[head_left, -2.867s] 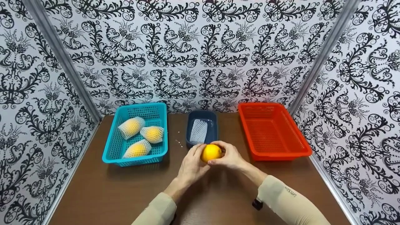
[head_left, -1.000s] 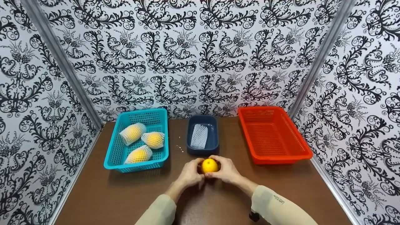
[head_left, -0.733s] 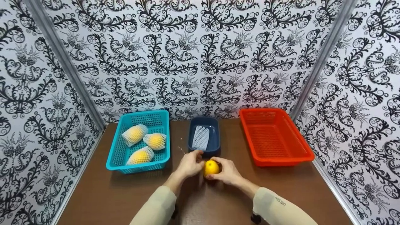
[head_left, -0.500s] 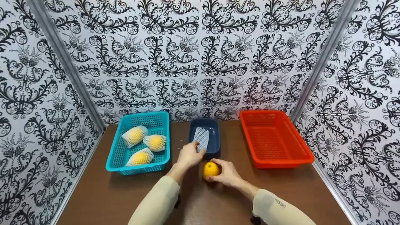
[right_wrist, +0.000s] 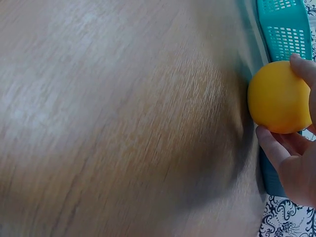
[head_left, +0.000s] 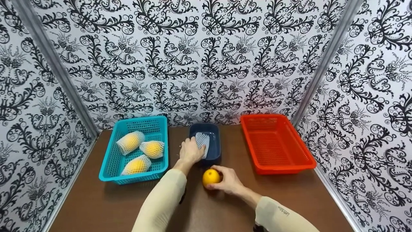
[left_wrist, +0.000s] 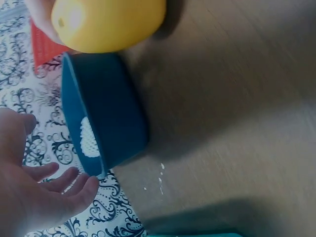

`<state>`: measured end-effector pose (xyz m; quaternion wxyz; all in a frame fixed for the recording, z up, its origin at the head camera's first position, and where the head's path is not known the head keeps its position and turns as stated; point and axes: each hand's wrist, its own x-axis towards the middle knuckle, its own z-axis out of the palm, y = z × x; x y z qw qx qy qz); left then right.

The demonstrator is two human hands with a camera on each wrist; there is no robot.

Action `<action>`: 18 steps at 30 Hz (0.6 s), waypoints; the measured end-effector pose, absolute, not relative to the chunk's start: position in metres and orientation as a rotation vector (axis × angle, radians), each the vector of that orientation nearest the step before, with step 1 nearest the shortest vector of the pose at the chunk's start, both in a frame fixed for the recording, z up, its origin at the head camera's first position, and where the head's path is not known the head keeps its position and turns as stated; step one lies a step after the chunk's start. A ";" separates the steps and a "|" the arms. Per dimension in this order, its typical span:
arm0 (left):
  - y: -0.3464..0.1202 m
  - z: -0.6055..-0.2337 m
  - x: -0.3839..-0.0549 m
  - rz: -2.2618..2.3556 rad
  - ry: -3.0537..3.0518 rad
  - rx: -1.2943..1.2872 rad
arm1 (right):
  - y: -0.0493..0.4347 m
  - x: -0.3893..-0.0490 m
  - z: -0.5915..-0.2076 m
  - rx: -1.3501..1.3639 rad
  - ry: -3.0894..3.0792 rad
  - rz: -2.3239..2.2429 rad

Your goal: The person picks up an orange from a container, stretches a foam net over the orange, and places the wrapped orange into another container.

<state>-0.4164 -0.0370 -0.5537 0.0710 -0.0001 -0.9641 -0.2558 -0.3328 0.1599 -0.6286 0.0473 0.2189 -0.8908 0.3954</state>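
My right hand [head_left: 229, 181] holds a yellow-orange orange [head_left: 211, 178] just above or on the table, thumb on its near side and fingers round the right; in the right wrist view the orange [right_wrist: 276, 96] sits between thumb and fingertips. My left hand [head_left: 190, 151] is over the left edge of a small navy-blue tub [head_left: 214, 140]. Inside that tub lies a white foam net sleeve [head_left: 202, 141], close to my left fingers. In the left wrist view the left hand [left_wrist: 42, 192] has spread, loosely bent fingers and nothing in them.
A turquoise basket [head_left: 165, 141] at the left holds three yellow fruits [head_left: 130, 142] in foam nets. At the right stands a red basket [head_left: 273, 148]. Small white crumbs [left_wrist: 161, 177] lie on the brown table [head_left: 128, 206]. Patterned walls [head_left: 206, 58] enclose the back and sides.
My left hand has let go of the orange and moved forward and left to the navy tub. The right hand keeps the orange near the same spot in front of the tub.
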 end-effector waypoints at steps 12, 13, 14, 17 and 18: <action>-0.012 -0.584 -0.447 -0.644 -2.891 -0.011 | 0.158 -0.334 -0.629 0.633 -2.741 1.198; -0.010 -0.586 -0.450 -0.652 -2.894 -0.004 | 0.159 -0.334 -0.629 0.629 -2.746 1.194; -0.007 -0.587 -0.453 -0.655 -2.900 0.000 | 0.159 -0.334 -0.629 0.625 -2.752 1.188; 0.001 -0.614 -0.477 -0.637 -2.930 0.008 | 0.161 -0.334 -0.627 0.614 -2.770 1.192; 0.004 -0.616 -0.481 -0.639 -2.955 0.014 | 0.162 -0.335 -0.627 0.608 -2.774 1.193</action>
